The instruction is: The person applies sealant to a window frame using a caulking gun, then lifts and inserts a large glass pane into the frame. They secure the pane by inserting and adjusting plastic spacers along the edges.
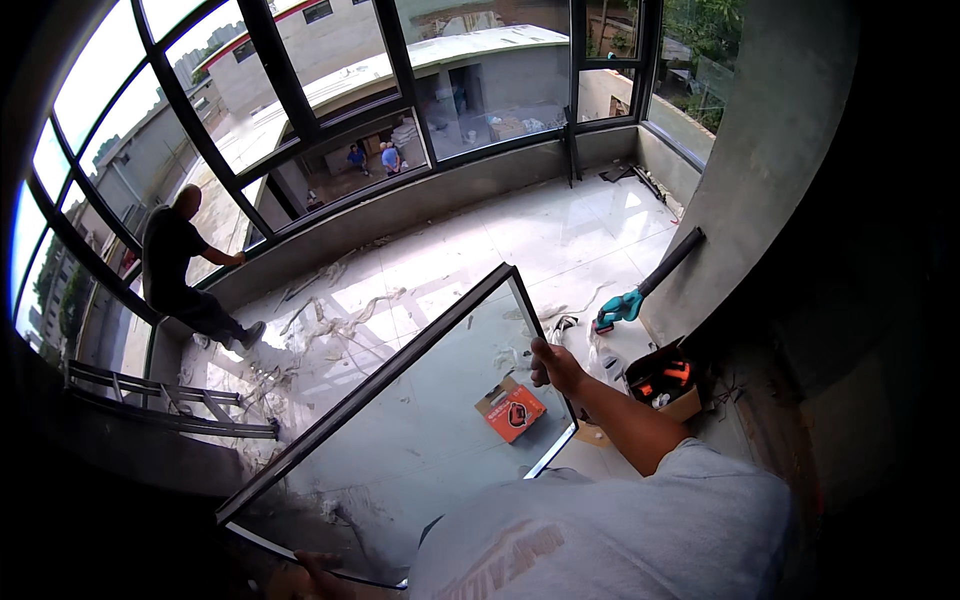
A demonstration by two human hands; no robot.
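Glass pane: clear with a grey-green tint, black edge band all round, thin pale strip on the near edges. Right hand and left hand bare on it; sleeve and shirt light grey with a faded tan print. Small box seen through the glass: orange-red, dark round graphic. Open carton: brown, orange and black contents. Tool by the pillar: teal body, black tube. Floor tiles glossy white, littered with off-white film strips. Window frames black; sill wall and pillar raw grey. Person at the window: black top, dark trousers. Ladder dull grey metal.
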